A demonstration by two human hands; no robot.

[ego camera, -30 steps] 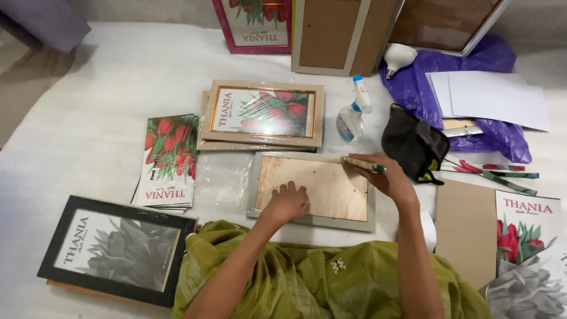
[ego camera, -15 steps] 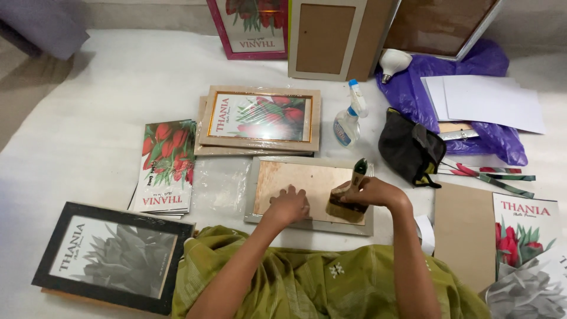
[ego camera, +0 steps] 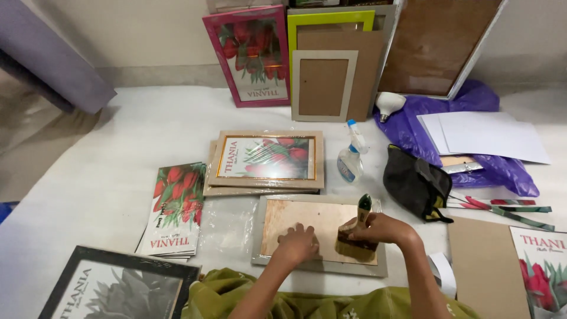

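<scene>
Right-hand grip (ego camera: 378, 229): brush (ego camera: 358, 231) upright, bristles down.

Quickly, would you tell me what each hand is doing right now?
Left hand: open, pressed flat on the frame backing.
Right hand: closed around a brush resting on the backing.

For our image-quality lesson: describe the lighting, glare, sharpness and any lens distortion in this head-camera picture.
Head view: soft, even indoor light with faint shadows; mild glare on the plastic-wrapped framed print; wide-angle lens leans the frames at the wall outwards; the left hand, the right hand and the brush on the frame backing look sharp.
</scene>
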